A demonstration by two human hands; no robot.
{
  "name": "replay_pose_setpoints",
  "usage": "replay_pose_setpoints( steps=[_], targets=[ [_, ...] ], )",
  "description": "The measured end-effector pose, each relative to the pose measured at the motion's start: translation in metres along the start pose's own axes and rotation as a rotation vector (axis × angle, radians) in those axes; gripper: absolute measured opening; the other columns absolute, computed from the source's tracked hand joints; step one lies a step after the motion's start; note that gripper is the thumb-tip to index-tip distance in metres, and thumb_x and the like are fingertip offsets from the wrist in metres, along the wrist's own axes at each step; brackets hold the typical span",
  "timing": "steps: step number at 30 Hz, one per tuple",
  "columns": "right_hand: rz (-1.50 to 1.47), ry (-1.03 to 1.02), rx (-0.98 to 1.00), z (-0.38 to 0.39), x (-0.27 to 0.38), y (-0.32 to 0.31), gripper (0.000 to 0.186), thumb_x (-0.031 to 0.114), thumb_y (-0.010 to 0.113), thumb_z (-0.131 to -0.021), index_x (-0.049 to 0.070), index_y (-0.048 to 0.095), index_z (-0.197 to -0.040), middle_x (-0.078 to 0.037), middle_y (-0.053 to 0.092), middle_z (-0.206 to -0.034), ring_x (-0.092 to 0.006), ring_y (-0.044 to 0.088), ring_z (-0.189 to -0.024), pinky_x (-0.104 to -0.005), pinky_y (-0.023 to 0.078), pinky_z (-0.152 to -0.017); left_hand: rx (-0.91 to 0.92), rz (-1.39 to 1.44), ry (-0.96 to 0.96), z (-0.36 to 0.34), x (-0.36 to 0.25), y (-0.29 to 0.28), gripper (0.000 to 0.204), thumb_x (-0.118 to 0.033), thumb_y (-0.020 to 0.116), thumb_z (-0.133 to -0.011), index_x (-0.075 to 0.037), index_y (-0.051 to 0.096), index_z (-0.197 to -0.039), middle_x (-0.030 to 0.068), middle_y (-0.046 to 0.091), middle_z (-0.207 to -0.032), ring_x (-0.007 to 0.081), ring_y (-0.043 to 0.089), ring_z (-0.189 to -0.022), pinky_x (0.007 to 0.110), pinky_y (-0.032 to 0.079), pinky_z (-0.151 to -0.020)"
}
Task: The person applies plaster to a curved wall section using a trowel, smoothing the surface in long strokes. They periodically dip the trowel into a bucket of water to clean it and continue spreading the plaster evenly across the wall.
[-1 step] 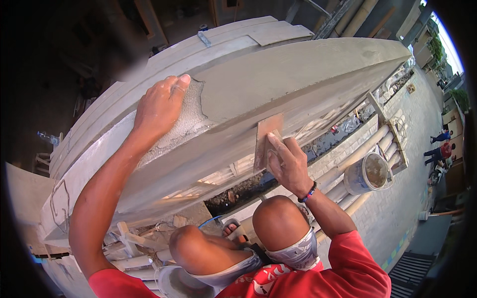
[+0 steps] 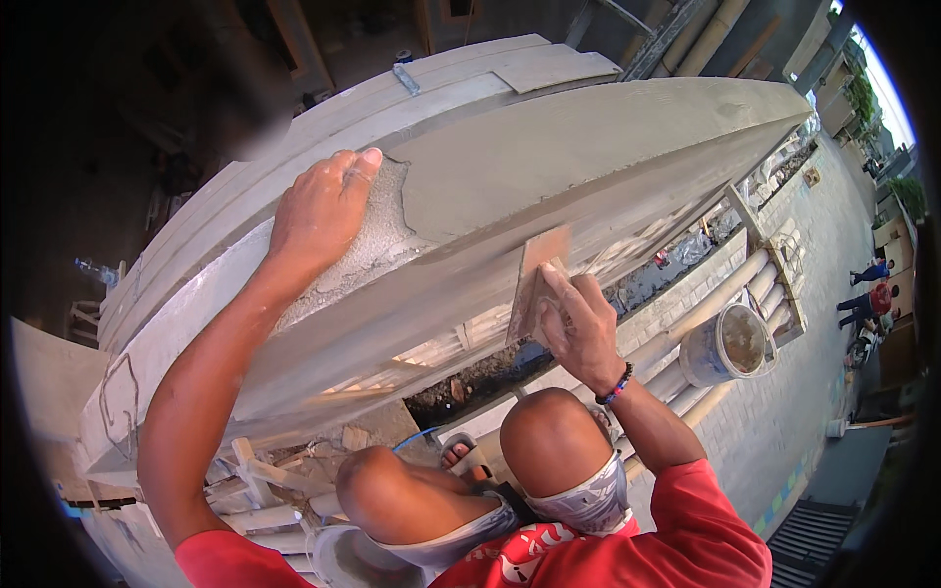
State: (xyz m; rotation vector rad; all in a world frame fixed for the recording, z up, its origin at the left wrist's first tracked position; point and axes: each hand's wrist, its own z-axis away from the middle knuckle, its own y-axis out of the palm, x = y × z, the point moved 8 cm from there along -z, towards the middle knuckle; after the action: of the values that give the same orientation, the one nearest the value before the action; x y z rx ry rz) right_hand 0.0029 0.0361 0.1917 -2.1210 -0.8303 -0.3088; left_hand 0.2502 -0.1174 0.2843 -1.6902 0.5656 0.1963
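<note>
A curved concrete ledge (image 2: 588, 137) crosses the view, with smooth grey plaster over most of its band and a rough, paler patch (image 2: 382, 216) beside my left hand. My left hand (image 2: 321, 211) rests curled on that ledge, gripping it near the patch. In my right hand (image 2: 578, 328) is a flat, plaster-smeared trowel (image 2: 534, 263), its plate against the ledge's lower face, below the plaster edge. My bent knees (image 2: 554, 441) are under my arms.
A bucket of grey mix (image 2: 720, 343) stands among bamboo poles (image 2: 696, 397); another bucket (image 2: 363, 559) is by my legs. A muddy trench (image 2: 446, 392) runs below. A paved lane (image 2: 833, 216) on the right has several people (image 2: 872, 299). Pale stepped boards (image 2: 441, 78) lie beyond the ledge.
My right hand and the trowel have shifted slightly rightward and down along the face. My left hand has moved marginally to the right in the picture, still on the ledge.
</note>
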Motion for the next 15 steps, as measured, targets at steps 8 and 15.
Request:
replay_pose_setpoints(
  steps=[8,15],
  targets=[
    [0.050,-0.105,-0.087,-0.035,0.050,0.019,0.054,-0.004,0.067,-0.076,0.003,0.058,-0.129,-0.013,0.051,-0.083,-0.0232,0.056,-0.067,-0.0332,0.049,-0.058,0.024,0.008,0.015,-0.004,0.000,0.006,0.064,-0.054,0.038,-0.100,0.001,0.062,-0.122,0.0248,0.064,-0.115,0.0395,0.059,-0.112,0.046,0.044,-0.097],
    [0.018,-0.231,-0.172,-0.040,0.067,-0.012,0.059,-0.003,0.067,-0.075,0.005,0.056,-0.133,-0.012,0.050,-0.086,-0.0248,0.053,-0.069,-0.0363,0.046,-0.054,0.002,-0.033,0.048,0.003,-0.001,-0.003,0.062,-0.052,0.037,-0.100,0.003,0.064,-0.113,0.0258,0.067,-0.103,0.0389,0.061,-0.107,0.048,0.045,-0.093]
  ],
)
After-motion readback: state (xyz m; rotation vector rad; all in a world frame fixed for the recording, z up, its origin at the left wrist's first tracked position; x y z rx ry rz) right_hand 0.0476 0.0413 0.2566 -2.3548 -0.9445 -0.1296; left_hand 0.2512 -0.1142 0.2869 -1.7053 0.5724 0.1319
